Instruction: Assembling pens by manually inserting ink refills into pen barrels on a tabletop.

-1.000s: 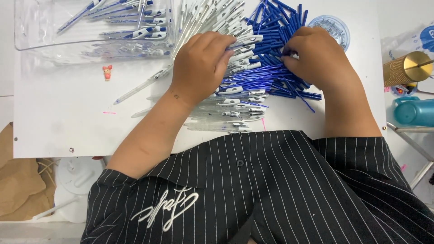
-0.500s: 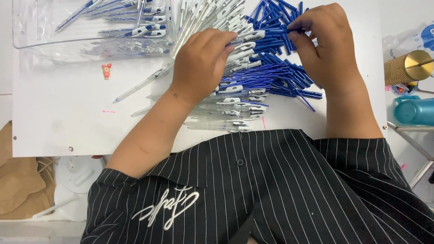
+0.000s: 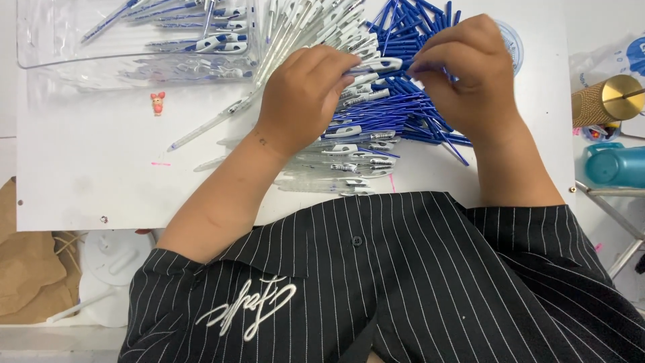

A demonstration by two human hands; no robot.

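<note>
My left hand [image 3: 306,94] rests over a row of clear pen barrels with white clips [image 3: 349,158] on a white table [image 3: 101,168], its fingers closed on one clear pen barrel [image 3: 376,65]. My right hand [image 3: 463,74] is above a heap of blue pen refills [image 3: 403,111], fingertips pinched at the barrel's right end; whether a refill is between them is hidden.
A clear plastic tray [image 3: 134,40] with finished pens sits at the back left. One loose pen [image 3: 208,124] lies beside a small pink figure [image 3: 157,102]. A gold cylinder [image 3: 605,101] and teal bottle [image 3: 615,165] stand at the right; a brown paper bag [image 3: 27,269] lies lower left.
My right hand has risen from the blue refill heap and moved left to meet my left hand, which now holds up one clear barrel.
</note>
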